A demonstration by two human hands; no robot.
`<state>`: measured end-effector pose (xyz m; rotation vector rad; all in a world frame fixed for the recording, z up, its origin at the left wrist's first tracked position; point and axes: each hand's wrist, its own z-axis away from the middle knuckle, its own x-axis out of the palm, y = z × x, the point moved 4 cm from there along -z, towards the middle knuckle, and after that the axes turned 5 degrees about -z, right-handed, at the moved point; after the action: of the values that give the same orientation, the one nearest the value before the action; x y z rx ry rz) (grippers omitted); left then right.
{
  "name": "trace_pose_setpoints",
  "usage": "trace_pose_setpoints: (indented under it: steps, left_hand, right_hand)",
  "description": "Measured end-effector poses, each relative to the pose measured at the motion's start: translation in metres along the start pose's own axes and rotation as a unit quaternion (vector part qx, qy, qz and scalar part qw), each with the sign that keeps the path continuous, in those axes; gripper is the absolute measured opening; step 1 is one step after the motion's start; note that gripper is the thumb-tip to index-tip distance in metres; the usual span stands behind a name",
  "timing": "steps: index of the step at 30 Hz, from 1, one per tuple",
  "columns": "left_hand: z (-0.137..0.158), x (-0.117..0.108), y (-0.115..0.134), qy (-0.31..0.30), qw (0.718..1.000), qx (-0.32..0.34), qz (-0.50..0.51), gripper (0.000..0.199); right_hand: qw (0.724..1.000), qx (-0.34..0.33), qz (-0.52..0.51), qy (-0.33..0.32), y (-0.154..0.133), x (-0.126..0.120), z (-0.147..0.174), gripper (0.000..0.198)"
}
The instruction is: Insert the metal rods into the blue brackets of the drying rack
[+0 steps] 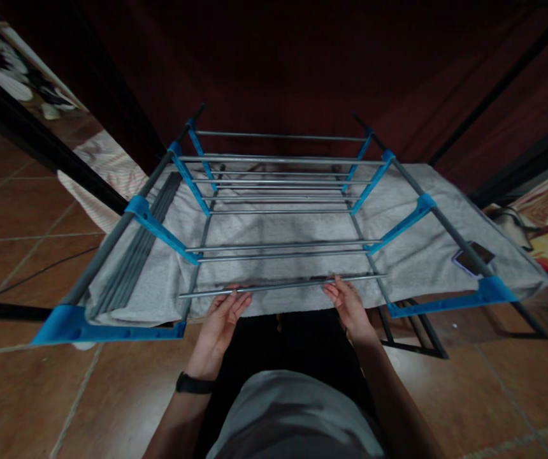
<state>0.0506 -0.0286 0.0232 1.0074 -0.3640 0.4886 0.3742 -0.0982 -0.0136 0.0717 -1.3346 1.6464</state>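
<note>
A thin grey metal rod (283, 286) lies crosswise between my hands. My left hand (221, 322) pinches it left of its middle, a dark band on the wrist. Toward its right end, my right hand (348, 306) grips it between thumb and fingers. Around it stands a partly assembled rack of grey tubes (415, 175) and blue plastic brackets (164, 231). Several rods (278, 160) span the farther brackets. The nearest left bracket (111, 330) and nearest right bracket (450, 303) have no rod between them; the held rod's ends are apart from both.
Grey cloth (283, 229) covers the surface beneath the rack. Several loose tubes (143, 245) lie together at the left. A phone (472, 257) rests at the right, partly behind a tube. Dark metal posts (39, 134) rise at the sides, and tiled floor (25, 395) shows below.
</note>
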Motion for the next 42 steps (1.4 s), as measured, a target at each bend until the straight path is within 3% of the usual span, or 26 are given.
trace_pose_setpoints:
  steps: [6,12,19,22,25,28,30,32,36,42]
  left_hand:
    - [0.013,0.029,0.013,-0.086,0.991,0.072,-0.071,0.034]
    - [0.031,0.057,0.044,-0.1,0.974,0.174,-0.109,0.03]
    - [0.057,0.089,0.099,-0.094,0.939,0.313,-0.108,0.025]
    - [0.063,0.099,0.121,-0.094,0.922,0.362,-0.098,0.026]
    - [0.069,0.108,0.136,-0.099,0.91,0.389,-0.098,0.024]
    - [0.075,0.118,0.145,-0.107,0.902,0.406,-0.103,0.018]
    - [0.078,0.125,0.147,-0.115,0.897,0.415,-0.104,0.016]
    - [0.081,0.132,0.148,-0.123,0.893,0.421,-0.103,0.015]
    - [0.087,0.142,0.148,-0.13,0.89,0.427,-0.094,0.019]
    - [0.082,0.143,0.137,-0.14,0.902,0.389,-0.126,0.035]
  right_hand:
    - [1.0,0.006,0.015,-0.007,-0.006,0.001,0.002,0.032]
    - [0.998,0.022,0.035,-0.038,-0.014,0.01,0.01,0.033]
    - [0.985,0.052,0.123,-0.111,-0.018,0.031,0.027,0.041]
    - [0.981,0.01,0.156,-0.118,-0.02,0.043,0.034,0.033]
    - [0.967,-0.112,0.208,-0.095,-0.03,0.055,0.041,0.027]
    - [0.911,-0.269,0.303,-0.082,-0.043,0.07,0.054,0.024]
    - [0.869,-0.321,0.358,-0.117,-0.046,0.083,0.063,0.027]
    - [0.846,-0.316,0.391,-0.176,-0.043,0.095,0.071,0.032]
    - [0.829,-0.277,0.414,-0.255,-0.031,0.115,0.079,0.029]
    - [0.847,-0.272,0.38,-0.253,-0.041,0.134,0.083,0.018]
